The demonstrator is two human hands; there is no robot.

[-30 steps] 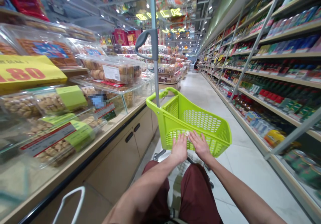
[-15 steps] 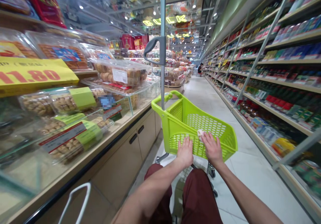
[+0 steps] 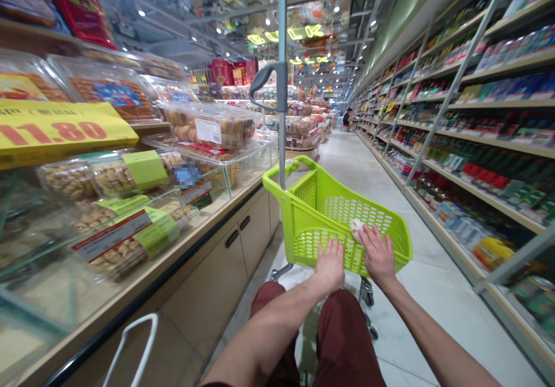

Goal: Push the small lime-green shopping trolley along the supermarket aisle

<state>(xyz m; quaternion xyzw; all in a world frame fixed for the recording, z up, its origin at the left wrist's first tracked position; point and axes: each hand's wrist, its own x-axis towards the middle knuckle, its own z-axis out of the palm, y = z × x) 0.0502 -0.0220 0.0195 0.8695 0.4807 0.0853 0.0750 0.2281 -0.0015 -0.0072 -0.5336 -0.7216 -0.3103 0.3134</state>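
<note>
Head view, read from the left: a display counter [image 3: 206, 280] carries clear boxes of snacks [image 3: 212, 126], well apart from both hands. Beside its far end stands a pole [image 3: 282, 144] with a grey looped grip [image 3: 281, 86], rising at the handle end of a green cart [image 3: 299, 213]. The cart stands on the aisle floor directly before the seated person's knees. Its pierced shell is judged to be stiff, light plastic, smooth and likely slippery if damp. Visible casters [image 3: 367, 291] suggest it may roll under side pressure; the handle bar [image 3: 271, 180] or upper rim would give the surest hold. The left hand [image 3: 330, 265] lies with fingers extended at the near side panel, grasping nothing visible; how firmly it presses cannot be told. Next, a white cloth [image 3: 356, 229] sits at the rim, judged soft, light and easily creased, best pinned flat beneath several fingers. The right hand [image 3: 379, 251] holds it under its fingers; the thumb's hold is unclear. Stocked shelves [image 3: 498, 134] close the right side.
</note>
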